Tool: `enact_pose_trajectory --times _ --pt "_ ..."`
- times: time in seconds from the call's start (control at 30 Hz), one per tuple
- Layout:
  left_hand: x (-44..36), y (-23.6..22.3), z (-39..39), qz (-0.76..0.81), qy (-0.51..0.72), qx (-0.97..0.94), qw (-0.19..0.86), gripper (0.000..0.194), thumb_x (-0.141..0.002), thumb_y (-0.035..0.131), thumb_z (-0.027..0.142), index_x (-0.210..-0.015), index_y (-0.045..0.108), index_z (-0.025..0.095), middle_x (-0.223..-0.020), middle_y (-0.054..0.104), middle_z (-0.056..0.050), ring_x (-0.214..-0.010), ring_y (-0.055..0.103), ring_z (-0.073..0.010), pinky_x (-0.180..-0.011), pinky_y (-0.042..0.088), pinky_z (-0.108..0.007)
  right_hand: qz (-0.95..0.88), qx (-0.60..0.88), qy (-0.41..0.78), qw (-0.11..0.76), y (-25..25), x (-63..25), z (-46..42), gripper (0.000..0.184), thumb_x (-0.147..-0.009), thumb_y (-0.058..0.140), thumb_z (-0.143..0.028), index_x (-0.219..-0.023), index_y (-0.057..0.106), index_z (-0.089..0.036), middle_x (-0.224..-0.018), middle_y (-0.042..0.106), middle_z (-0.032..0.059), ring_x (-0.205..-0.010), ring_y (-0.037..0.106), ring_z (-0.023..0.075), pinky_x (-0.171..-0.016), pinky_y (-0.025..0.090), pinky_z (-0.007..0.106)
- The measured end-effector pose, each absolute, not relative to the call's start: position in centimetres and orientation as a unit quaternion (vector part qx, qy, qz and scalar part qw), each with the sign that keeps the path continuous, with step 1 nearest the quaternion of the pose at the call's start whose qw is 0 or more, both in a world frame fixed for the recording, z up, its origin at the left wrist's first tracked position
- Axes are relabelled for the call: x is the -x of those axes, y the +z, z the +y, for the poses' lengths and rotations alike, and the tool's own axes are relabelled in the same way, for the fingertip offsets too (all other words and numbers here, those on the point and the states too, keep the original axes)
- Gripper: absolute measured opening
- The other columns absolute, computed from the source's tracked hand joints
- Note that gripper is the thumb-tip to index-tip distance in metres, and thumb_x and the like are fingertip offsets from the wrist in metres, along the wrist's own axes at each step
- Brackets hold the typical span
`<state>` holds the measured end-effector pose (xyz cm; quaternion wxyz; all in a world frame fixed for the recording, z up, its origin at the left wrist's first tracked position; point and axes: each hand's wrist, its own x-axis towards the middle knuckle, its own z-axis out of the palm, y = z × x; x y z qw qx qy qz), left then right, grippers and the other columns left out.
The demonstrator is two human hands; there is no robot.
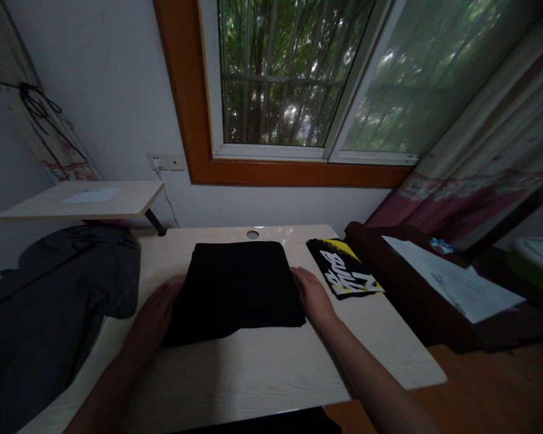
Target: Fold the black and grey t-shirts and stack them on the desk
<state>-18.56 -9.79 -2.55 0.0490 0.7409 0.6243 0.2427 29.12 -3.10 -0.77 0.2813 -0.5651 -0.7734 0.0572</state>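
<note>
A folded piece of black cloth (pixel 239 292) lies flat on the pale wooden table (pixel 262 374), roughly square, its garment type not visible. Along its left edge rests my left hand (pixel 163 304), fingers stretched out and partly in shadow. My right hand (pixel 313 296) touches the opposite edge with its fingers extended and close together. Neither hand is wrapped round the cloth. Just right of my right hand sits a folded black garment (pixel 344 268) with white lettering and a yellow patch.
Dark grey cloth (pixel 72 283) is heaped at the left, below a raised shelf (pixel 117 202). A round cable hole (pixel 252 234) is near the table's back edge. Dark furniture with a paper sheet (pixel 452 280) stands at the right. Black material (pixel 271 422) shows at the front edge.
</note>
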Motion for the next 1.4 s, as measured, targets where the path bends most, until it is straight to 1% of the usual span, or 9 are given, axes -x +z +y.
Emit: enact_pose_trajectory --times 0.3,0.4,0.57,0.8,1.03,1.13,1.23,1.33,1.4 --pt "17.4 0.1 -11.2 0.625 0.302 -0.704 0.152 0.052 -0.097 0.040 0.041 -0.144 0.055 0.024 -0.145 0.060 -0.009 -0.137 0.053 -0.0278 -0.119 0.038 -0.053 -0.757 0.561 0.088 0.324 0.6 -28.7 -3.7 0.038 -0.101 0.043 -0.027 -0.132 0.064 -0.022 -0.121 0.070 0.0094 -0.116 0.059 0.0265 -0.105 0.047 0.046" --pt "16.5 1.3 -11.2 0.632 0.323 -0.672 0.212 0.061 -0.093 0.048 0.047 -0.149 0.047 0.023 -0.141 0.062 -0.010 -0.129 0.060 -0.0278 -0.112 0.046 -0.049 -0.749 0.564 0.106 0.330 1.0 -28.6 -3.9 0.038 -0.101 0.046 -0.033 -0.131 0.065 -0.021 -0.113 0.071 0.0094 -0.111 0.059 0.0271 -0.103 0.046 0.044" --pt "15.5 2.0 -10.6 0.681 0.276 -0.624 0.266 0.087 -0.085 0.060 0.055 -0.157 0.029 0.017 -0.108 0.073 -0.010 -0.097 0.073 -0.0292 -0.092 0.056 -0.046 -0.721 0.580 0.162 0.343 0.9 -28.7 -3.9 0.041 -0.095 0.056 -0.038 -0.133 0.064 -0.024 -0.097 0.069 0.0059 -0.099 0.061 0.0257 -0.096 0.049 0.042" --pt "15.6 1.7 -9.8 0.680 0.278 -0.613 0.292 0.088 -0.084 0.060 0.050 -0.158 0.023 0.021 -0.106 0.071 -0.010 -0.094 0.073 -0.0293 -0.089 0.055 -0.047 -0.708 0.569 0.239 0.343 0.9 -29.0 -4.0 0.044 -0.090 0.061 -0.035 -0.133 0.063 -0.027 -0.093 0.064 0.0029 -0.093 0.061 0.0233 -0.090 0.051 0.039" --pt "18.4 2.1 -6.3 0.690 0.358 -0.580 0.243 0.086 -0.079 0.066 0.048 -0.154 0.033 0.022 -0.114 0.067 -0.011 -0.107 0.068 -0.0284 -0.096 0.053 -0.047 -0.728 0.515 0.338 0.301 1.8 -27.9 -6.7 0.039 -0.085 0.069 -0.033 -0.124 0.068 -0.027 -0.085 0.062 0.0005 -0.083 0.063 0.0194 -0.080 0.053 0.033" --pt "20.3 2.0 -3.3 0.687 0.403 -0.556 0.239 0.090 -0.075 0.069 0.048 -0.153 0.035 0.019 -0.104 0.067 -0.008 -0.097 0.068 -0.0259 -0.092 0.054 -0.046 -0.738 0.463 0.416 0.260 2.6 -26.1 -9.1 0.038 -0.084 0.074 -0.035 -0.121 0.071 -0.027 -0.082 0.066 -0.0008 -0.080 0.065 0.0172 -0.076 0.052 0.029" --pt "21.5 1.8 -0.5 0.684 0.430 -0.544 0.228 0.086 -0.077 0.068 0.047 -0.151 0.038 0.017 -0.100 0.067 -0.007 -0.092 0.067 -0.0230 -0.093 0.054 -0.045 -0.764 0.382 0.474 0.215 3.7 -24.0 -11.0 0.027 -0.088 0.072 -0.037 -0.112 0.075 -0.026 -0.081 0.073 -0.0005 -0.075 0.068 0.0157 -0.073 0.052 0.027" --pt "21.5 1.6 0.8 0.700 0.412 -0.556 0.177 0.075 -0.081 0.063 0.045 -0.148 0.043 0.016 -0.106 0.069 -0.010 -0.099 0.067 -0.0240 -0.099 0.051 -0.045 -0.797 0.337 0.453 0.214 4.8 -22.7 -11.1 0.022 -0.096 0.062 -0.037 -0.108 0.077 -0.026 -0.085 0.075 0.0016 -0.077 0.069 0.0151 -0.074 0.051 0.026" --pt "21.0 1.5 0.7 0.709 0.387 -0.575 0.129 0.068 -0.084 0.059 0.045 -0.144 0.048 0.015 -0.111 0.068 -0.012 -0.107 0.065 -0.0261 -0.104 0.048 -0.045 -0.794 0.375 0.403 0.258 5.4 -22.7 -9.9 0.024 -0.097 0.059 -0.038 -0.108 0.077 -0.025 -0.088 0.074 0.0026 -0.078 0.068 0.0156 -0.073 0.051 0.027"
